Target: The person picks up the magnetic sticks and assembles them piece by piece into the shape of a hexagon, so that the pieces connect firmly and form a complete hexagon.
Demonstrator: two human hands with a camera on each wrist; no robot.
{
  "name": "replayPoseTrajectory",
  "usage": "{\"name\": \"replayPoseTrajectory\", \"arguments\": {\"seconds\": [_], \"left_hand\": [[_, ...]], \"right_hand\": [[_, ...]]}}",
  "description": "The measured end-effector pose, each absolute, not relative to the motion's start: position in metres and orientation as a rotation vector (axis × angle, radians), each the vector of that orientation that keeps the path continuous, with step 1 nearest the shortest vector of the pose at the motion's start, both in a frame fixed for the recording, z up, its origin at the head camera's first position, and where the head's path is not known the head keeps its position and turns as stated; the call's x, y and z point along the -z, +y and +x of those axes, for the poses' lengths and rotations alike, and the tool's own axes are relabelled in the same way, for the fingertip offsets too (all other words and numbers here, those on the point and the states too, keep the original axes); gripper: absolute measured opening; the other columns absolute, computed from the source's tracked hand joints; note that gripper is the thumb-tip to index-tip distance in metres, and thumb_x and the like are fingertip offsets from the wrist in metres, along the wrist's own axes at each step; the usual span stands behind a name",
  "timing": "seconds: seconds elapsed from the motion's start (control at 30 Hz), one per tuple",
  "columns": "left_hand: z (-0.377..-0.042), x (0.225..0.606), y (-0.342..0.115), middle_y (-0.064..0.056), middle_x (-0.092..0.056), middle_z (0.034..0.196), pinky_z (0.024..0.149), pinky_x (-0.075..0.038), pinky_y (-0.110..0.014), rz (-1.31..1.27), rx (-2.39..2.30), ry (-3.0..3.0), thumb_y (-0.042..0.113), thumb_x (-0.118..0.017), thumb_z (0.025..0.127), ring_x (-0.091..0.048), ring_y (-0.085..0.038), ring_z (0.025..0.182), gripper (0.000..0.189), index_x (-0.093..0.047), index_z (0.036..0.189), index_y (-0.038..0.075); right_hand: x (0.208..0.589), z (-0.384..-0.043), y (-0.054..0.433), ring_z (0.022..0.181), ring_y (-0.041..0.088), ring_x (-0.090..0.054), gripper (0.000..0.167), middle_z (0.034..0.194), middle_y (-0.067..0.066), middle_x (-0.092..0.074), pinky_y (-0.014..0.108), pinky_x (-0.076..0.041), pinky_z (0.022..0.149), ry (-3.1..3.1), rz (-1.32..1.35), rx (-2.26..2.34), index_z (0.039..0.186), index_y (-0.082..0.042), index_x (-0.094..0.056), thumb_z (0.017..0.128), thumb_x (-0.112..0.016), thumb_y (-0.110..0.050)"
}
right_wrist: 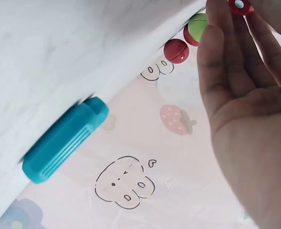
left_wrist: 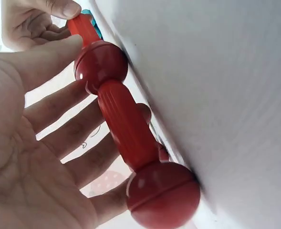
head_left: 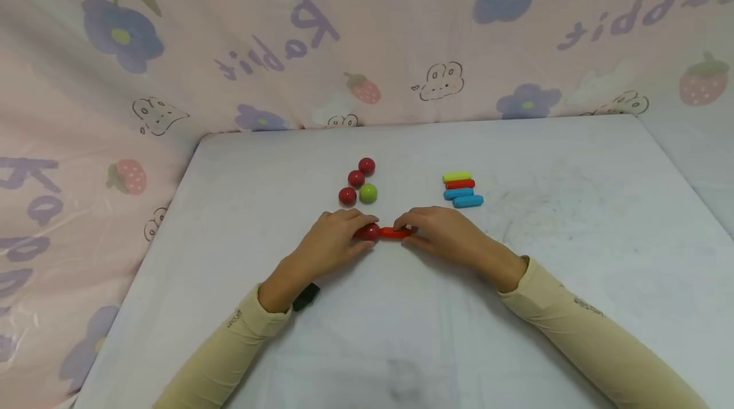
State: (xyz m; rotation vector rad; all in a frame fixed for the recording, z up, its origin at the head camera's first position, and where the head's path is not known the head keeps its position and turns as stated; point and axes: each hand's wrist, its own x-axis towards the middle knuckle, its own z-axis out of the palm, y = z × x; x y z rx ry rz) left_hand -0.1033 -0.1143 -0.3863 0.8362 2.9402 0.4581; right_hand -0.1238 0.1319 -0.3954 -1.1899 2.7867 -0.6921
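Observation:
My left hand point(head_left: 328, 240) grips a red ball point(head_left: 370, 232) at the middle of the table. In the left wrist view, a red ridged rod point(left_wrist: 128, 126) joins that ball to a second red ball point(left_wrist: 164, 195), and my fingers lie around this piece. My right hand point(head_left: 444, 230) pinches another red rod point(head_left: 394, 233), whose tip meets the gripped ball in line with the first rod. The right wrist view shows a red end with a pale round spot point(right_wrist: 240, 5) between the right fingers.
Beyond the hands lie a green ball point(head_left: 368, 193) and several red balls point(head_left: 356, 178). Farther right, a yellow rod point(head_left: 457, 176), a red rod point(head_left: 460, 184) and two blue rods point(head_left: 467, 201) lie together. A black object point(head_left: 306, 297) is beside the left wrist. Patterned curtain point(head_left: 390, 33) surrounds the table.

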Motion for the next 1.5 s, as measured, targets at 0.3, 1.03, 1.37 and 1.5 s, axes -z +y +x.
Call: {"name": "replayPoseTrajectory", "arguments": {"seconds": [0.3,1.03,1.37,1.5], "left_hand": [[-0.103,0.387,-0.115,0.0,-0.072,0.113,0.086,-0.052,-0.04,0.818,-0.448,2.962,0.028,-0.077,0.087,-0.066,-0.017,0.097,0.04,-0.068,0.125,0.016],[-0.104,0.385,-0.121,-0.001,-0.072,0.102,0.078,-0.053,-0.034,0.794,-0.496,2.952,0.027,-0.08,0.085,-0.061,-0.016,0.085,0.037,-0.071,0.119,0.013],[-0.103,0.388,-0.12,0.0,-0.073,0.105,0.081,-0.054,-0.035,0.832,-0.46,2.945,0.028,-0.078,0.086,-0.064,-0.017,0.089,0.036,-0.072,0.119,0.014],[-0.103,0.388,-0.119,-0.001,-0.073,0.107,0.083,-0.055,-0.036,0.821,-0.471,2.938,0.028,-0.078,0.086,-0.065,-0.017,0.091,0.036,-0.072,0.119,0.014]], "right_hand": [[0.393,-0.135,0.135,0.101,0.015,-0.068,0.027,0.11,-0.003,-0.072,0.035,-0.057,0.089,2.835,-1.426,0.613,0.112,-0.017,-0.071,0.088,-0.077,-0.024],[0.398,-0.197,0.101,0.125,0.02,-0.059,0.044,0.134,0.001,-0.061,0.041,-0.051,0.103,2.833,-1.361,0.628,0.134,-0.017,-0.058,0.093,-0.07,-0.029],[0.396,-0.198,0.093,0.128,0.02,-0.057,0.043,0.134,0.0,-0.062,0.042,-0.048,0.106,2.76,-1.285,0.715,0.131,-0.018,-0.061,0.09,-0.074,-0.026],[0.396,-0.2,0.093,0.13,0.021,-0.055,0.043,0.136,0.001,-0.061,0.043,-0.047,0.108,2.744,-1.267,0.673,0.132,-0.019,-0.062,0.091,-0.073,-0.025]]}}
